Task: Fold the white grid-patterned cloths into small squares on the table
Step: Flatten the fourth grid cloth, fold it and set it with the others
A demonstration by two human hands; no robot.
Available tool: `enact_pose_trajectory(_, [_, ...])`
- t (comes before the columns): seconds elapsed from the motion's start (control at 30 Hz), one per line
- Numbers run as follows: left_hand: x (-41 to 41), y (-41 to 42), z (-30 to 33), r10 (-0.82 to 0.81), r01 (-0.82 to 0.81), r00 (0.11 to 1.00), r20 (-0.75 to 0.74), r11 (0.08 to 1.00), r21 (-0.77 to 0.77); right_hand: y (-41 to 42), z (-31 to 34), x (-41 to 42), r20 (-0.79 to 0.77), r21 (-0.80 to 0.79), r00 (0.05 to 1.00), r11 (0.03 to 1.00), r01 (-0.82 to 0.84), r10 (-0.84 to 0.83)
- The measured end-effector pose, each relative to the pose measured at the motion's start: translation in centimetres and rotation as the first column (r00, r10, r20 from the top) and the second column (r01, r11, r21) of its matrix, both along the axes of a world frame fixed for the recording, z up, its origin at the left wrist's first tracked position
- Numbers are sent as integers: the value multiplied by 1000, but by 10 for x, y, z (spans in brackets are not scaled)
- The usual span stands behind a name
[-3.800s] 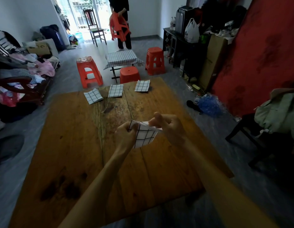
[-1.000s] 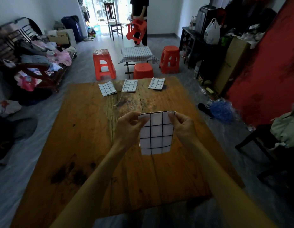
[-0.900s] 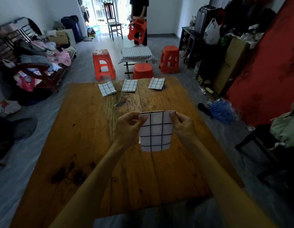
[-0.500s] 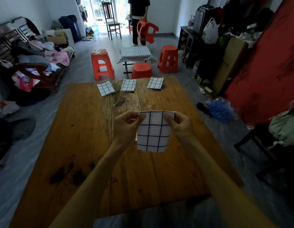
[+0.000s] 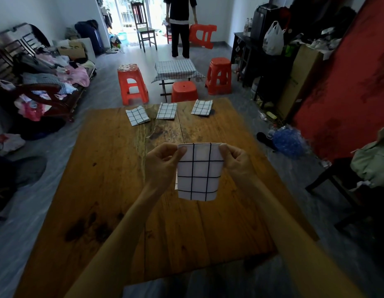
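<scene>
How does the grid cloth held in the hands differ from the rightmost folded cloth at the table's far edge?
The held cloth hangs upright in the air, pinched at its top corners by the left hand and right hand; the rightmost folded cloth lies flat on the table, untouched. The held cloth looks taller than wide; the rightmost one looks nearly square. Both are white with black grid lines.

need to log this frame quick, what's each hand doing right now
Left hand: pinching the top left corner of the folded grid cloth.
Right hand: pinching its top right corner.
</scene>
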State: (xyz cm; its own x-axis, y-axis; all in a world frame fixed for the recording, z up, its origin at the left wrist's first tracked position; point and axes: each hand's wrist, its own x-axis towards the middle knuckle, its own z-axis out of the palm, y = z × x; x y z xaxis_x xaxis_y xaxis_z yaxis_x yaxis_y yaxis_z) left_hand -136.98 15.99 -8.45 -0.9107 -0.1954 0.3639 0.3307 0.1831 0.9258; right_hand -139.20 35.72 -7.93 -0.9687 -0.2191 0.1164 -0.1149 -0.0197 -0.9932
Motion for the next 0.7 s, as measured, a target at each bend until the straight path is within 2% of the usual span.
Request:
enact_pose_trajectory(0.17, [1,1,-2,-9,9,1000,6,1000,1,-3,-4,3,92,-11,995,999,41,-40])
enact_pose_trajectory(0.37, [4,5,-12,-78,91,985,152,993,-75,-9,-3,2,139,-57,979,986,159,-150])
enact_pose_trajectory(0.43, [5,5,-15,-56,70,987,151,994,-88,-8,-4,0,124,-62,977,982,180,-171])
enact_pose_trajectory(0.6, [8,8,-14,-11,10,985,173,1000,5,-6,-14,2,60,-2,979,981,193,-192])
enact_pose_trajectory(0.7, [9,9,-15,-18,22,986,169,1000,-22,-6,-21,2,21,15,968,969,248,-249])
